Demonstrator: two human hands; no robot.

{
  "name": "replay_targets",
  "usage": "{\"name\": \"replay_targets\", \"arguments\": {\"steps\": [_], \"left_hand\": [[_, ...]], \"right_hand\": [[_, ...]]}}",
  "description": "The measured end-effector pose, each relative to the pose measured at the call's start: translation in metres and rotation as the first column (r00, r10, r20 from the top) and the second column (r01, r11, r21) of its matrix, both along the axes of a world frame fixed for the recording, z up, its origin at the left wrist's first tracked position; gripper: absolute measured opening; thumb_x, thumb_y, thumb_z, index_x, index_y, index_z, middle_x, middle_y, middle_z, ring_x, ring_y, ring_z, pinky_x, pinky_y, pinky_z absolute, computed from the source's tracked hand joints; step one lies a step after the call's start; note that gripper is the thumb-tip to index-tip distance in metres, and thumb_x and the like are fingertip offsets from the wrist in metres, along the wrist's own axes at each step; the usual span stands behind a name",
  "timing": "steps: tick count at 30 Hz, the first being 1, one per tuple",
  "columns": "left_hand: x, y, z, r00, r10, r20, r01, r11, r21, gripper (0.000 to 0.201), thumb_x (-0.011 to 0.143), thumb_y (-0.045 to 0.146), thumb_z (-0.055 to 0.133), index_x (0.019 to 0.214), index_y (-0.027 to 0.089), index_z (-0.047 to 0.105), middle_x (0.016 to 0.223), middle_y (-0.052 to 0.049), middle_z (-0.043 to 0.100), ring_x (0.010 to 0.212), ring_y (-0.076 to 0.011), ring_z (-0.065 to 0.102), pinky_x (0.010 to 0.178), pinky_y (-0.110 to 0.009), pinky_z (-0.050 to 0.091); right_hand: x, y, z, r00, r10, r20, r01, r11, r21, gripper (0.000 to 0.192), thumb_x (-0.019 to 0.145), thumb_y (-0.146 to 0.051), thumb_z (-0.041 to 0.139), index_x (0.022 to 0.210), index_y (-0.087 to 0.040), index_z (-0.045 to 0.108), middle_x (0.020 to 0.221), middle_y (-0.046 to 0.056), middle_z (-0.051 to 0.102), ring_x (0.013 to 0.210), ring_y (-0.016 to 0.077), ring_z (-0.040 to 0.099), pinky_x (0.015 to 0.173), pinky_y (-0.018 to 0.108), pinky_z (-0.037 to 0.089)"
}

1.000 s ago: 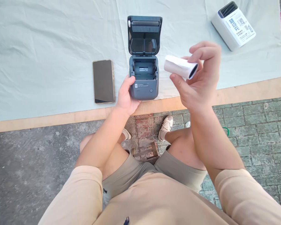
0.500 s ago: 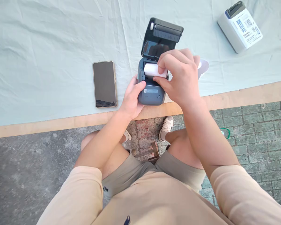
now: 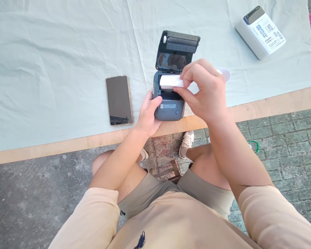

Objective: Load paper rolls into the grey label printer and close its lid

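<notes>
There are two hands: the left hand (image 3: 148, 116) and the right hand (image 3: 206, 91). There are two printers: one dark printer (image 3: 171, 81) with its lid open near the front edge of the table (image 3: 274, 100), and one white printer (image 3: 260, 31) near the far right corner. There is one paper roll (image 3: 171, 81), one phone (image 3: 119, 100), one pale cloth (image 3: 54, 52) over the table, and one small white piece (image 3: 225, 73) lying just behind the right hand. Two shoes (image 3: 186, 143) show below the front edge.
</notes>
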State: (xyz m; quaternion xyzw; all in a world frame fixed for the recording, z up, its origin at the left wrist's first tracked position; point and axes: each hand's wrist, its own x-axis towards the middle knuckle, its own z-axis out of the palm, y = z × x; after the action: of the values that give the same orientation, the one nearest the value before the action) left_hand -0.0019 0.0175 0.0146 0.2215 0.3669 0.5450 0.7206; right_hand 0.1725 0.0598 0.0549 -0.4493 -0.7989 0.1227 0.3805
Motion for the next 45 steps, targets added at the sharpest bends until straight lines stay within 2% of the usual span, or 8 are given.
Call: {"name": "replay_targets", "arguments": {"steps": [6, 11, 18, 25, 30, 34, 41, 45], "left_hand": [[0.0, -0.002, -0.006, 1.0, 0.005, 0.001, -0.005, 0.999, 0.039, 0.048, 0.081, 0.049, 0.091, 0.116, 0.026, 0.067, 0.109, -0.001, 0.082, 0.127, -0.0272, 0.079, 0.104, -0.037, 0.065], [-0.001, -0.001, -0.013, 0.998, 0.044, -0.035, -0.041, 0.997, 0.065, 0.05, 0.082, 0.055, 0.088, 0.118, 0.026, 0.068, 0.117, -0.003, 0.081, 0.13, -0.0284, 0.077, 0.097, -0.036, 0.065], [0.0, -0.001, -0.01, 0.995, 0.054, -0.08, -0.051, 0.998, 0.045, 0.05, 0.08, 0.056, 0.087, 0.115, 0.027, 0.066, 0.111, -0.003, 0.08, 0.128, -0.0294, 0.077, 0.094, -0.037, 0.066], [0.0, 0.0, -0.008, 0.998, 0.035, -0.051, -0.032, 0.998, 0.056, 0.047, 0.082, 0.052, 0.087, 0.115, 0.026, 0.067, 0.111, -0.003, 0.08, 0.126, -0.0281, 0.077, 0.093, -0.035, 0.065], [0.004, -0.001, -0.005, 0.997, 0.043, -0.057, -0.038, 0.997, 0.074, 0.046, 0.081, 0.051, 0.088, 0.113, 0.027, 0.066, 0.104, -0.002, 0.079, 0.132, -0.0298, 0.075, 0.102, -0.038, 0.065], [0.001, -0.001, -0.008, 0.997, 0.036, -0.067, -0.032, 0.998, 0.054, 0.045, 0.083, 0.052, 0.086, 0.114, 0.027, 0.067, 0.106, -0.002, 0.079, 0.126, -0.0288, 0.077, 0.098, -0.038, 0.066], [-0.004, 0.004, -0.008, 0.999, -0.013, -0.043, 0.012, 1.0, -0.024, 0.051, 0.09, 0.072, 0.073, 0.109, 0.025, 0.069, 0.115, -0.007, 0.083, 0.127, -0.031, 0.078, 0.092, -0.039, 0.068], [-0.003, 0.004, -0.009, 0.999, 0.009, -0.052, -0.009, 1.0, 0.0, 0.05, 0.084, 0.065, 0.081, 0.111, 0.024, 0.07, 0.116, -0.007, 0.083, 0.131, -0.0308, 0.076, 0.091, -0.035, 0.067]], "right_hand": [[0.002, 0.006, -0.002, 0.985, 0.072, -0.156, -0.077, 0.997, -0.022, 0.022, 0.088, -0.014, 0.06, 0.079, -0.029, 0.047, 0.092, 0.003, 0.068, 0.088, 0.0263, 0.067, 0.079, 0.044, 0.058], [0.005, 0.021, -0.024, 0.928, 0.02, -0.373, -0.036, 0.999, -0.035, 0.029, 0.091, -0.043, 0.075, 0.083, -0.031, 0.05, 0.095, 0.005, 0.07, 0.091, 0.0271, 0.068, 0.074, 0.044, 0.062], [0.006, 0.006, -0.007, 0.998, -0.062, -0.016, 0.061, 0.997, -0.044, 0.016, 0.093, -0.028, 0.068, 0.082, -0.032, 0.057, 0.092, 0.004, 0.075, 0.088, 0.0281, 0.069, 0.08, 0.045, 0.063], [0.011, 0.004, 0.002, 0.999, 0.022, 0.039, -0.02, 0.998, -0.061, 0.015, 0.09, -0.021, 0.065, 0.084, -0.033, 0.058, 0.096, 0.002, 0.078, 0.085, 0.0273, 0.069, 0.077, 0.044, 0.058], [0.004, 0.004, -0.007, 0.981, -0.027, 0.193, 0.013, 0.997, 0.071, 0.026, 0.086, -0.012, 0.065, 0.096, -0.035, 0.069, 0.091, 0.0, 0.081, 0.092, 0.0325, 0.068, 0.077, 0.05, 0.05], [0.003, 0.007, -0.016, 0.984, -0.003, 0.178, -0.006, 0.999, 0.051, 0.013, 0.097, -0.029, 0.067, 0.097, -0.034, 0.08, 0.088, 0.004, 0.08, 0.097, 0.0359, 0.068, 0.08, 0.054, 0.05], [0.002, 0.002, -0.014, 0.986, 0.063, 0.157, -0.077, 0.993, 0.084, 0.022, 0.103, -0.036, 0.064, 0.092, -0.035, 0.082, 0.101, 0.005, 0.08, 0.102, 0.0328, 0.069, 0.087, 0.056, 0.05], [0.001, -0.003, -0.015, 0.978, 0.11, 0.177, -0.139, 0.978, 0.157, 0.029, 0.106, -0.035, 0.059, 0.091, -0.037, 0.084, 0.101, 0.003, 0.082, 0.104, 0.0327, 0.07, 0.087, 0.056, 0.048]]}}
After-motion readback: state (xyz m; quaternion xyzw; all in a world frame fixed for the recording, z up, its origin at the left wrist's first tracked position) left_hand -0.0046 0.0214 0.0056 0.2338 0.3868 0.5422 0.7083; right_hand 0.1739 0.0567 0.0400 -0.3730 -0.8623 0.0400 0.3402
